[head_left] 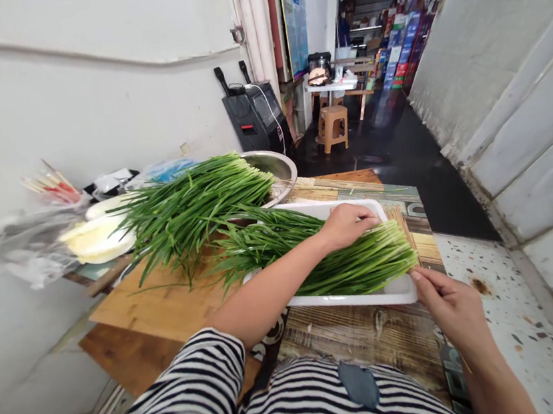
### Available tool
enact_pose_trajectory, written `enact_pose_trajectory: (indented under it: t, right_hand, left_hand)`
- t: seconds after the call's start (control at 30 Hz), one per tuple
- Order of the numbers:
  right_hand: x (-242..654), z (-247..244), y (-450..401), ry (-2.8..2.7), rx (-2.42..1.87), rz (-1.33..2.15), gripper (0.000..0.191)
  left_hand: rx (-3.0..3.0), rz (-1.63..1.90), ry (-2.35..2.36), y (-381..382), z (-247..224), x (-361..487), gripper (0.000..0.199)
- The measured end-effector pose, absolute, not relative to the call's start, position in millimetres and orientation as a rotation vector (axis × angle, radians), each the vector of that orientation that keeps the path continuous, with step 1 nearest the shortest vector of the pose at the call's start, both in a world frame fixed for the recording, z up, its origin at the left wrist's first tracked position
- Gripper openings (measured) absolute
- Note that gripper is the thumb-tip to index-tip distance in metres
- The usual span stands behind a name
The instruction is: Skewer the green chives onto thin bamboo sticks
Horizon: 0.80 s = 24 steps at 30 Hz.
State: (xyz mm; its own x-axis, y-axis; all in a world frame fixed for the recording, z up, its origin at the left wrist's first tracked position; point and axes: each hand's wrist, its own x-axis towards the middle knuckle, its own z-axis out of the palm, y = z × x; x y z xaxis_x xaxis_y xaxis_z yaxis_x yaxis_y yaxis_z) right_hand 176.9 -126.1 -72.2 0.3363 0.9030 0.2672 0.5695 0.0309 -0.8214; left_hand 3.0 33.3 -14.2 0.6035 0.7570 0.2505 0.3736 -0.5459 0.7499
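Long green chives (pixel 364 260) lie in a white tray (pixel 398 294), their pale cut ends to the right. My left hand (pixel 349 225) rests over the far side of these chives, fingers curled together; whatever is between them is hidden. At the tray's right end, my right hand (pixel 449 300) pinches a thin stick, whose end shows below the palm, with the fingertips near the cut ends. Thin wooden skewers (pixel 399 219) lie beside the tray's right end. A second pile of chives (pixel 200 203) sits to the left, over a metal bowl (pixel 282 164).
Wooden boards (pixel 167 304) lie at the left of the table. Behind them are a cut pale vegetable (pixel 96 239), plastic bags (pixel 24 245) and a bundle of red-marked sticks (pixel 55 187). A black speaker-like case (pixel 258 118) stands by the wall, with a brown stool (pixel 333 126) farther off.
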Motion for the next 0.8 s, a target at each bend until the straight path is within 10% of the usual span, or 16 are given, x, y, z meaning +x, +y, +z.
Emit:
enact_pose_trajectory:
  t: [0.33, 0.8]
  right_hand:
    - [179, -62, -120, -1.589, -1.578, 0.026, 0.031]
    - [181, 72, -65, -1.795, -1.461, -0.477, 0.036]
  left_hand:
    - [2.142, 0.745, 0.745, 36, 6, -13, 0.020]
    - [2.145, 1.132, 1.006, 31, 33, -71, 0.044]
